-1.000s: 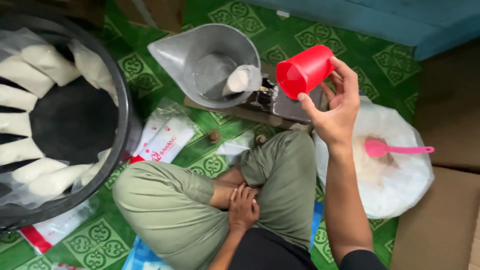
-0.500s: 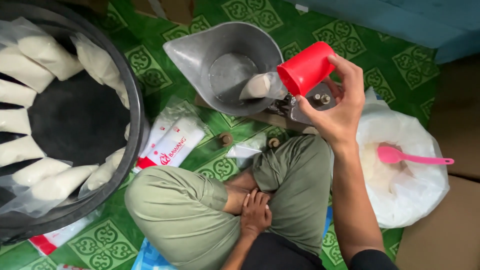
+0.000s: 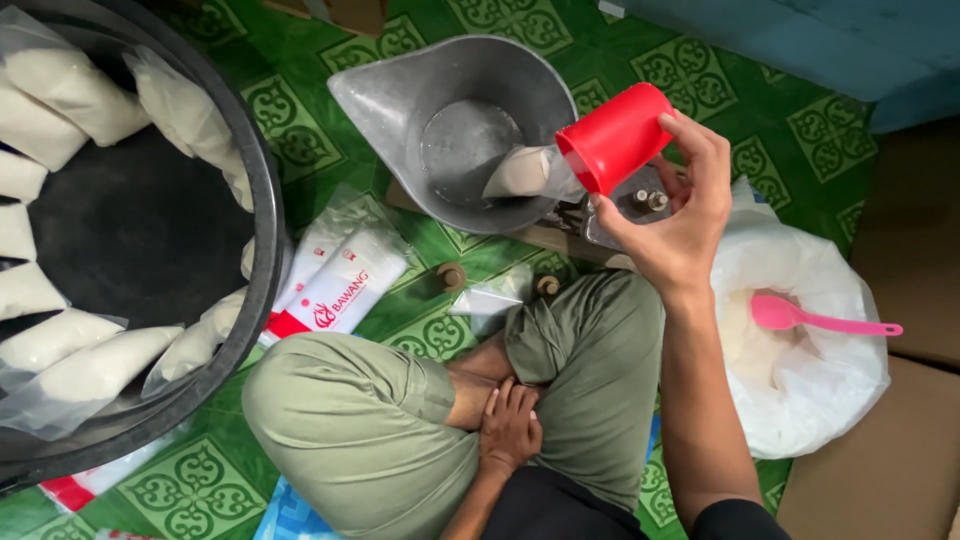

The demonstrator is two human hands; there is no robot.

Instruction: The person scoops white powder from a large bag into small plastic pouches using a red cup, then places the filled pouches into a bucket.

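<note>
The right hand (image 3: 670, 225) grips a red cup (image 3: 615, 137), tipped on its side with its mouth toward a small clear bag of white powder (image 3: 520, 172) lying in the grey metal scale pan (image 3: 460, 125) just left of it. The left hand (image 3: 510, 430) rests empty and loosely open on the crossed legs. Right of the raised forearm, a pink scoop (image 3: 800, 318) lies in a white sack (image 3: 810, 380). Far left, a black tub (image 3: 250, 260) holds filled bags.
</note>
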